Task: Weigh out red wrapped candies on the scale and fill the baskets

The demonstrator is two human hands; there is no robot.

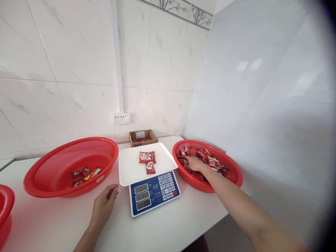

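My right hand [194, 163] reaches into the red basket [237, 175] on the right, its fingers stretched out and apart among small red snack packets [213, 162]. Some of its fingertips are hard to make out there. My left hand [105, 203] hovers by the table left of the digital scale [154, 196], fingers curled in, with nothing visible in them. On the scale's white tray [128, 168] lie two red packets, a wider one [147, 157] at the back and a smaller one [150, 167] touching its front edge. The scale's display digits are faint.
A large red basket [70, 150] on the left holds several packets [91, 174]. Another red basket's rim [6, 199] shows at the left edge. Behind the scale stand an open cardboard box [144, 138] and a clear plastic bottle [176, 130]. Walls bound the white table [147, 234].
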